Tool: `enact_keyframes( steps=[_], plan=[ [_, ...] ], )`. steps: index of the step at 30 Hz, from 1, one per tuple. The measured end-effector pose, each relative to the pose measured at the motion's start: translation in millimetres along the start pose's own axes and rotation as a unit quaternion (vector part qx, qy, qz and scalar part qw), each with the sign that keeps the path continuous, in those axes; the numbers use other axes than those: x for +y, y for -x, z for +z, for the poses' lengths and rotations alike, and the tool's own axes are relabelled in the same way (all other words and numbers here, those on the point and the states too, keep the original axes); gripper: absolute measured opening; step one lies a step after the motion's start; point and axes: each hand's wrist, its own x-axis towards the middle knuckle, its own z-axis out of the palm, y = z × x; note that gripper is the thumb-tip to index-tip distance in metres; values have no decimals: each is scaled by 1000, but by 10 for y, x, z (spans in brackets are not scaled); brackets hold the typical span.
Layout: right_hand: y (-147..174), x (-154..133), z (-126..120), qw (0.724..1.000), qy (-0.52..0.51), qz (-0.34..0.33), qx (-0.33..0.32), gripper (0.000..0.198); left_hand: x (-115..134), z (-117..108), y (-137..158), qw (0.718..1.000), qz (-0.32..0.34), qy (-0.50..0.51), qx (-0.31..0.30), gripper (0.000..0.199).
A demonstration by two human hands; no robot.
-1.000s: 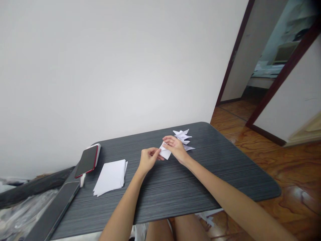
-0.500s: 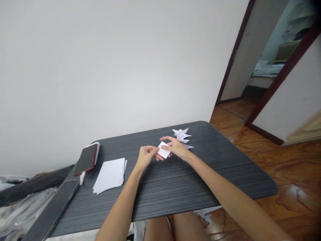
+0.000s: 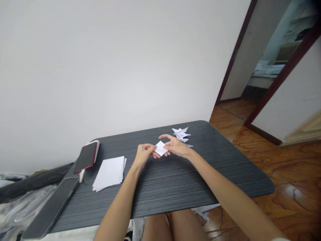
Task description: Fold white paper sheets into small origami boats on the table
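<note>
A small folded white paper square is held up over the dark table, turned so that it looks like a diamond. My left hand pinches its left corner between thumb and fingers. On the opposite side, my right hand grips the right corner, thumb on top, with the index finger stretched out free. Just beyond the right hand lie several folded white paper figures with pointed tips, partly hidden by that hand.
A stack of white paper sheets lies left on the black table. Farther left are a red-edged phone on a white stand and a long dark device. A wall borders the back; a doorway stands right.
The folded paper has shifted slightly left and turned a little in my fingers. My right thumb has slid from the paper's middle towards its right corner.
</note>
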Motion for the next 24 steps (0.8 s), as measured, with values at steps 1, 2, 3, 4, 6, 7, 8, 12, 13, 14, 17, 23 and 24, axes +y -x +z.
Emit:
enact_keyframes(
  steps=[1, 2, 3, 4, 6, 7, 8, 12, 13, 14, 17, 23, 24],
  plan=[
    [4, -8, -10, 1000, -11, -3, -11, 49, -1, -5, -4, 1000, 0, 5, 3, 23],
    [7, -15, -15, 1000, -14, -5, -17, 50, -1, -7, -7, 1000, -1, 8, 4, 23],
    [7, -18, -13, 1000, -8, -7, -18, 51, 1, -7, -9, 1000, -3, 8, 4, 23],
    [5, -17, -3, 1000, 4, -8, -15, 50, 3, -6, -9, 1000, -6, 4, 0, 23],
    [-4, -5, 32, 999, 33, -12, -4, 47, 10, -2, -4, 1000, -12, -17, -19, 26],
    [-9, 4, 52, 999, 46, -15, 1, 46, 16, -2, 2, 999, -13, -30, -33, 28],
    [-13, 12, 69, 998, 54, -18, 3, 46, 24, -4, 9, 998, -13, -42, -49, 29],
    [-2, 7, 75, 998, 57, -16, -18, 48, 58, -41, 37, 993, -11, -37, -111, 32],
    [5, -6, 63, 998, 54, -16, -26, 49, 66, -57, 42, 992, -14, -24, -123, 32],
    [12, -21, 49, 998, 52, -16, -31, 49, 74, -75, 47, 991, -17, -9, -131, 34],
    [23, -63, 5, 999, 35, -16, -21, 48, 103, -131, 59, 993, -4, 15, -120, 54],
    [-2, -69, -42, 996, -71, 18, 50, 39, 191, -166, 91, 940, 250, -233, -12, 35],
    [-6, -66, -39, 995, -83, 25, 52, 36, 197, -159, 95, 920, 278, -277, -5, 29]
  ],
)
